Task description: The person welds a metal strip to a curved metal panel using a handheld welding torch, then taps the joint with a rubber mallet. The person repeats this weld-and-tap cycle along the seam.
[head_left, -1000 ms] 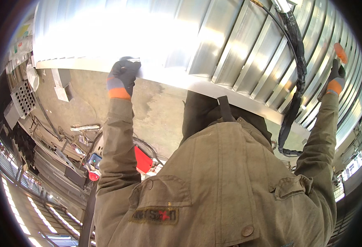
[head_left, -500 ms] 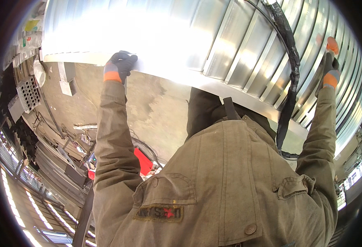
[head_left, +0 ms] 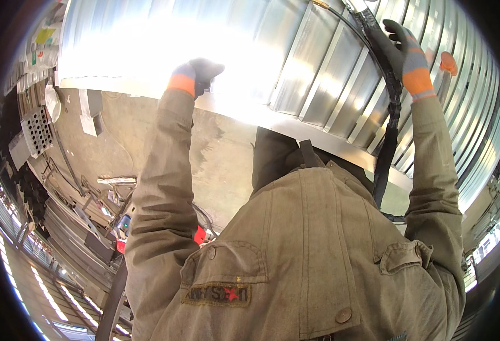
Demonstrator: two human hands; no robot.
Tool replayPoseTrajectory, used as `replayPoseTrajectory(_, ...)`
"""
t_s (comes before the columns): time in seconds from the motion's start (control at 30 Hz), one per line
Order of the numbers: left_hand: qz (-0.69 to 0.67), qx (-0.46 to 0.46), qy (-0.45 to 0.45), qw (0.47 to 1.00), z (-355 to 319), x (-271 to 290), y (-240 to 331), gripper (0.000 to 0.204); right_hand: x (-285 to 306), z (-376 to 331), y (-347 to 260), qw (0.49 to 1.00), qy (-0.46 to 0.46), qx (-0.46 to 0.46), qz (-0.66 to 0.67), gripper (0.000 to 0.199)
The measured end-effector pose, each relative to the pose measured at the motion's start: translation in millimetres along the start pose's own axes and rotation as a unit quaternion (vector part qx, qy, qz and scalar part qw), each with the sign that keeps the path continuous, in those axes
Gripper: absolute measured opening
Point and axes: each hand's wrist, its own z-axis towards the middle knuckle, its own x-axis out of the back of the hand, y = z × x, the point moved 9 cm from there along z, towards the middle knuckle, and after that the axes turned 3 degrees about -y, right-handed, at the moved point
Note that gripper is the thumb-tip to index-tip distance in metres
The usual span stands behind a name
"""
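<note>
A large ribbed metal panel (head_left: 312,74) spans the upper view, its left part washed out by glare. My left hand (head_left: 200,77), in a dark glove with an orange band, is over the panel near its near edge. Its fingers point right, apart from the thumb, and I see nothing in them. My right hand (head_left: 407,54), gloved alike, is beside a thick black-wrapped cable (head_left: 394,96). The fingers are curved and spread, with the thumb side close against the cable; contact is unclear. Right of that hand lies a tool with a rounded orange end (head_left: 448,63) on the ribs.
The cable runs down past the panel's near edge beside my body. Concrete floor (head_left: 221,170) shows below the panel. At left are a perforated metal block (head_left: 36,131), a light metal box section (head_left: 91,113) and stacked long metal profiles (head_left: 71,236). A red object (head_left: 200,234) is partly behind my left sleeve.
My right hand has moved left, from beside the orange-ended tool to the black cable. My left hand has shifted right from the panel's near edge and slightly farther over the panel.
</note>
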Motion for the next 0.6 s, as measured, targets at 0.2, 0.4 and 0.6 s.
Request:
replayPoseTrajectory(0.2, 0.086, -0.034, -0.044, 0.995, 25, 7, 5, 0.048, -43, 50, -6, 0.989, -0.105, -0.083, -0.066, 0.081)
replayPoseTrajectory(0.4, 0.050, -0.038, -0.074, 0.995, 32, 6, 6, 0.044, -51, 64, 8, 0.964, -0.203, -0.152, 0.080, 0.094)
replayPoseTrajectory(0.6, 0.006, -0.040, -0.087, 0.995, 31, 11, 7, 0.051, -4, 43, -23, 0.923, -0.202, -0.161, 0.284, 0.055)
